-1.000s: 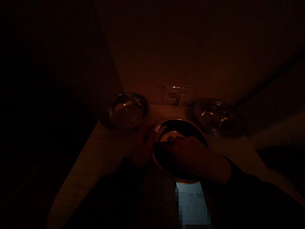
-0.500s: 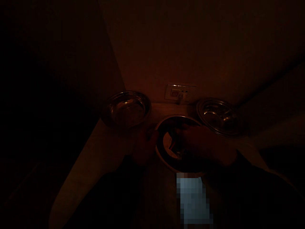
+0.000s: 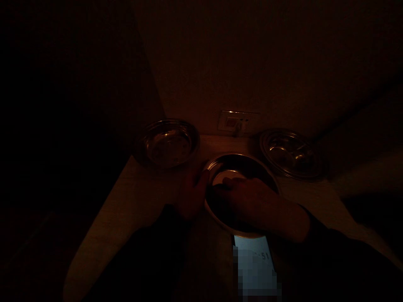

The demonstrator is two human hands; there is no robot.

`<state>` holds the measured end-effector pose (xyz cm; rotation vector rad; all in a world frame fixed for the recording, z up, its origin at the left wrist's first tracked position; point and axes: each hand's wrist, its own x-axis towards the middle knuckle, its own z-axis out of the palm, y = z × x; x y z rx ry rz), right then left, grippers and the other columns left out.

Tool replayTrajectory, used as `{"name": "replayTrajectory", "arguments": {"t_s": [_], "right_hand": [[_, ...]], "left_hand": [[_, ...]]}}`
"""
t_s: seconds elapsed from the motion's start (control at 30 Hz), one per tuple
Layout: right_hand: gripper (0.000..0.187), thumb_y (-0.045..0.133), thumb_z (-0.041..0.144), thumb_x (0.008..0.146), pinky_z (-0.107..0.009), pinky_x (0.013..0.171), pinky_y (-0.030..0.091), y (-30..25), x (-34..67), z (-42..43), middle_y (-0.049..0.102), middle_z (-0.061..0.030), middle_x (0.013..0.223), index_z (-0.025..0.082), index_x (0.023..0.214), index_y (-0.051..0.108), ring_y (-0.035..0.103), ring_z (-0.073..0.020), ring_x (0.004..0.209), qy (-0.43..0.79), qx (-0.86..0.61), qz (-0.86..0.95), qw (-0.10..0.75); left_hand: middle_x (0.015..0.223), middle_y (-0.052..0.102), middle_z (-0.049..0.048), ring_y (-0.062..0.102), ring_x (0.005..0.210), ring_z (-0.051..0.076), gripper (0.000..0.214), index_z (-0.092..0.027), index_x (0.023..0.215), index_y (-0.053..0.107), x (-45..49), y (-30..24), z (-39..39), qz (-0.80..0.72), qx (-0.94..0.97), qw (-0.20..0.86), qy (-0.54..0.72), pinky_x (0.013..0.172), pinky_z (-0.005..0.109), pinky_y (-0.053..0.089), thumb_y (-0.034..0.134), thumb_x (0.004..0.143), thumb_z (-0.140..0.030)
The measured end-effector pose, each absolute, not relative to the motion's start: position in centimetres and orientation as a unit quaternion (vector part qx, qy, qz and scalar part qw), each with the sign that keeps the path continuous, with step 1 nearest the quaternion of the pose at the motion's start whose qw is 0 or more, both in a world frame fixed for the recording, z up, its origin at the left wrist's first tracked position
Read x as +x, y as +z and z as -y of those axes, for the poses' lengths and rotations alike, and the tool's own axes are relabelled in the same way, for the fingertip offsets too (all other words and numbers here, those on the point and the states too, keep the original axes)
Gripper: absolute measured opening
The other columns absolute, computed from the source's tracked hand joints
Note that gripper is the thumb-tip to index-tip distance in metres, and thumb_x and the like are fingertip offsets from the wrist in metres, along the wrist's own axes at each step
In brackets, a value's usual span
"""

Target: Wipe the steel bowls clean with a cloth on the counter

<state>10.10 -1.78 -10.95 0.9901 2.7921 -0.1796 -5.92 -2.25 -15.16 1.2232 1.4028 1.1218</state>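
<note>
**Steel bowl (image 3: pixel 242 162) between both hands, near counter front**

Left hand (image 3: pixel 191 195): fingers together, against outer rim. Right hand (image 3: pixel 252 203): reaches into bowl, fingers together over pale patch (image 3: pixel 227 175); firm grip or not, cannot tell. Two steel dishes (image 3: pixel 168 143) (image 3: pixel 291 153) sit at wall, well apart from bowl. Work done or left: unclear. Very dark; bowl's inside mostly hidden by right hand, pale patch unidentified, phone (image 3: pixel 252 247) pixelated, cut off.
</note>
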Motion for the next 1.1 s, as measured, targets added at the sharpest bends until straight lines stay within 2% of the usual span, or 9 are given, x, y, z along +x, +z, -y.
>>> {"name": "replayTrajectory", "arguments": {"t_s": [0.23,0.43,0.53,0.67,0.77,0.87,0.97,1.1], "right_hand": [[0.033,0.043,0.026,0.09,-0.028,0.059,0.041,-10.7,10.7,0.6,0.061,-0.0118,0.111,0.022,0.121,0.054,0.064,-0.021,0.084,-0.023,0.41,-0.903,0.126],[0.03,0.037,0.03,0.092,-0.028,0.058,0.041,-10.8,11.8,-0.9,0.064,-0.0095,0.101,0.023,0.11,0.06,0.065,-0.0221,0.079,0.007,0.449,-0.882,0.144],[0.03,0.037,0.028,0.092,-0.029,0.059,0.041,-10.8,11.6,-0.7,0.064,-0.0099,0.1,0.02,0.11,0.06,0.065,-0.0214,0.076,0.004,0.43,-0.893,0.135],[0.031,0.044,0.025,0.089,-0.028,0.059,0.04,-10.3,11.1,0.2,0.061,-0.009,0.109,0.023,0.117,0.056,0.064,-0.021,0.083,-0.046,0.374,-0.92,0.108],[0.027,0.047,0.018,0.086,-0.026,0.058,0.039,-9.8,10.7,1.2,0.063,-0.0057,0.101,0.025,0.109,0.06,0.062,-0.0183,0.081,-0.1,0.327,-0.935,0.099],[0.031,0.048,0.015,0.084,-0.025,0.057,0.038,-9.8,10.4,1.7,0.064,-0.0039,0.094,0.027,0.11,0.06,0.062,-0.0174,0.079,-0.119,0.315,-0.937,0.094],[0.031,0.048,0.019,0.086,-0.025,0.055,0.037,-10.2,10.4,1.3,0.065,-0.0049,0.097,0.028,0.114,0.059,0.063,-0.0192,0.08,-0.097,0.348,-0.928,0.093],[0.028,0.04,0.026,0.091,-0.026,0.053,0.038,-10.6,10.8,0.1,0.065,-0.0095,0.101,0.021,0.11,0.06,0.066,-0.021,0.077,-0.019,0.442,-0.889,0.115]], "left_hand": [[0.117,0.066,0.0048,0.061,0.105,0.019,0.038,-0.015,0.12,0.059,-6.2,-14.8,2.5,-0.549,0.519,0.469,0.458,0.09,0.028,0.047,0.045,0.087,-0.029],[0.115,0.067,0.0067,0.063,0.101,0.019,0.038,-0.014,0.12,0.058,-6.2,-14.9,2.4,-0.549,0.511,0.478,0.457,0.086,0.028,0.049,0.046,0.087,-0.029],[0.115,0.066,0.007,0.062,0.103,0.02,0.037,-0.014,0.118,0.059,-6.0,-15.0,2.5,-0.558,0.511,0.462,0.463,0.088,0.029,0.048,0.046,0.087,-0.029],[0.118,0.065,0.0065,0.061,0.105,0.02,0.037,-0.015,0.118,0.06,-5.8,-14.9,2.5,-0.554,0.49,0.472,0.48,0.089,0.029,0.047,0.044,0.087,-0.029],[0.117,0.065,0.0074,0.06,0.107,0.021,0.039,-0.013,0.119,0.058,-5.8,-14.9,2.6,-0.579,0.482,0.457,0.473,0.092,0.03,0.045,0.045,0.087,-0.03],[0.118,0.065,0.0072,0.059,0.108,0.021,0.039,-0.014,0.118,0.06,-5.9,-14.9,2.6,-0.585,0.487,0.455,0.461,0.096,0.032,0.043,0.044,0.087,-0.032],[0.117,0.066,0.0056,0.06,0.108,0.02,0.036,-0.016,0.116,0.061,-6.0,-14.9,2.7,-0.576,0.497,0.454,0.463,0.095,0.031,0.043,0.044,0.088,-0.03],[0.116,0.066,0.0045,0.061,0.105,0.02,0.036,-0.017,0.117,0.061,-6.1,-14.9,2.7,-0.559,0.503,0.47,0.462,0.091,0.029,0.046,0.044,0.088,-0.031]]}}
